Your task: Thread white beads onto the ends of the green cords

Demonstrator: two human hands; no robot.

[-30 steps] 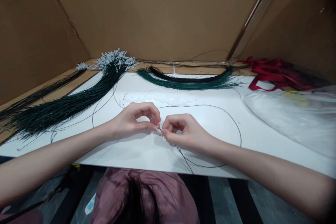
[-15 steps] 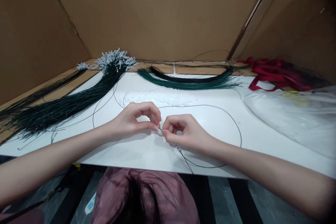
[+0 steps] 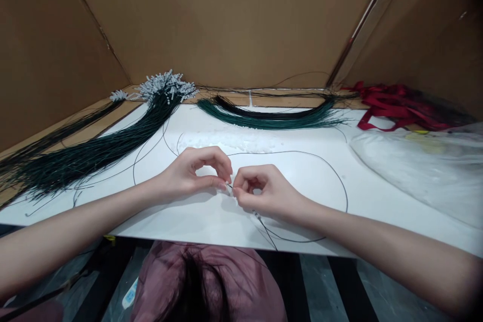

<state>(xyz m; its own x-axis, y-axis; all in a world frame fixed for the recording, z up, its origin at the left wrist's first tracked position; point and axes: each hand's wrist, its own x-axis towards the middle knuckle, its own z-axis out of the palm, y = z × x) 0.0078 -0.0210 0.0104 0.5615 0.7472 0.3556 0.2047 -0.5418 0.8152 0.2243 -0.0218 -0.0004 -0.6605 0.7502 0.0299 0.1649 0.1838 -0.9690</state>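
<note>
Left hand pinching bead (tiny, white), right hand pinching wire; poses virtually unchanged since earlier.

Wire partly hidden by right fingers; white bits at left fingers too small to tell.

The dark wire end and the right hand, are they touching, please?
Touching: the head view shows the right hand pinching the dark wire end, which pokes out leftward.
</note>
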